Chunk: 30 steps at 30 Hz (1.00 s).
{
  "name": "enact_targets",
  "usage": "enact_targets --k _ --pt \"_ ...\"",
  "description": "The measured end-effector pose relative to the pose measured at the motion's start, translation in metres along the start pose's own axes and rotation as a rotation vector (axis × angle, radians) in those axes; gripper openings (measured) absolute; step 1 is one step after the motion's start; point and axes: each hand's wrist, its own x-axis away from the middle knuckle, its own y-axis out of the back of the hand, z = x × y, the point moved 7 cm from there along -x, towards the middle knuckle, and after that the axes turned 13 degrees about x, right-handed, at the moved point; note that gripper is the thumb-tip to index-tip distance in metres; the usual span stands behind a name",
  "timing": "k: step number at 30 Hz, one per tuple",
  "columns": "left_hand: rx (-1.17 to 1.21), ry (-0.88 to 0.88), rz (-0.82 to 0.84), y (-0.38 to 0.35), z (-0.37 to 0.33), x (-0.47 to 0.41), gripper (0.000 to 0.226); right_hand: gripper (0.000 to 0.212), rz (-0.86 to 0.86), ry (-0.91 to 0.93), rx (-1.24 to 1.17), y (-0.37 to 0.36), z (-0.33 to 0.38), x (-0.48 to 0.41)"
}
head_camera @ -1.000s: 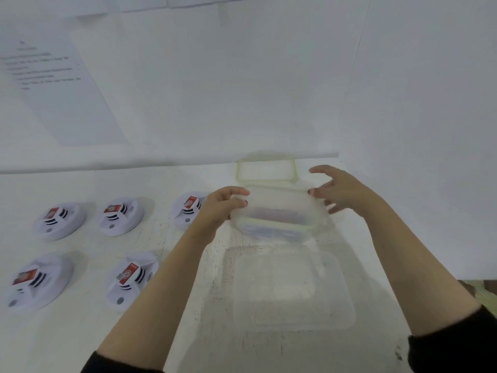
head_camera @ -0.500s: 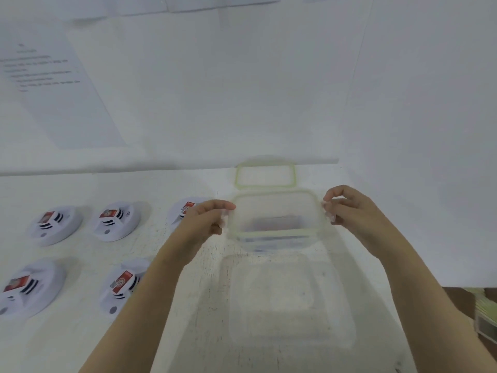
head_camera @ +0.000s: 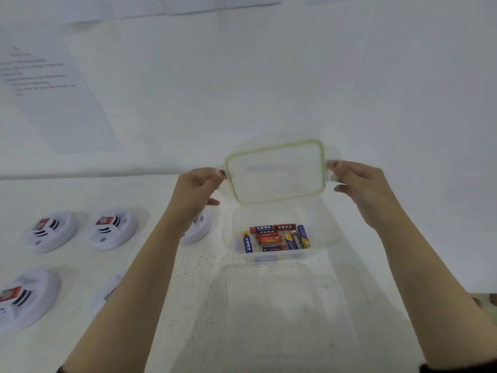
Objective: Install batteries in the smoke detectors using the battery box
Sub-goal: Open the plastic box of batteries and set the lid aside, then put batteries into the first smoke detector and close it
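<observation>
A clear plastic battery box (head_camera: pixel 326 235) stands open on the white table, with several batteries (head_camera: pixel 275 238) lying in it. Above it I hold its clear lid (head_camera: pixel 275 172) with a green rim, tilted up toward me. My left hand (head_camera: pixel 197 192) pinches the lid's left flap and my right hand (head_camera: pixel 359 184) pinches its right flap. White round smoke detectors lie to the left: one (head_camera: pixel 51 231) at far left, one (head_camera: pixel 114 227) beside it, one (head_camera: pixel 196 230) partly behind my left arm, one (head_camera: pixel 25 297) nearer me.
A larger clear container (head_camera: pixel 295 305) lies on the table just in front of the battery box. A printed sheet (head_camera: pixel 53 90) hangs on the white wall at left. Another detector (head_camera: pixel 109 290) peeks out beside my left forearm.
Both hands took hold of the lid's side flaps and lifted the lid up off the box, baring the batteries. An earlier lid seen behind the box is no longer visible.
</observation>
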Motion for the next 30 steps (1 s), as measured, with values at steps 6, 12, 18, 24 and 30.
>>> enact_targets --k 6,12,18,24,30 --pt "0.013 0.213 -0.057 -0.011 0.02 -0.048 0.014 0.016 -0.133 -0.207 0.083 -0.012 -0.022 -0.046" --pt "0.014 0.308 -0.133 -0.01 0.055 -0.073 0.034 0.009 -0.07 -0.39 0.186 -0.027 -0.072 -0.065" --pt "0.007 0.352 -0.12 -0.017 0.082 -0.065 0.033 0.017 -0.041 -0.433 0.176 -0.036 -0.09 -0.054" --pt "-0.057 0.292 -0.121 -0.014 0.068 -0.043 0.038 0.043 -0.027 -0.443 0.199 -0.034 -0.086 -0.04" --pt "-0.184 0.129 -0.091 0.018 0.02 0.013 0.027 0.056 0.032 -0.345 0.474 -0.036 -0.045 0.008"
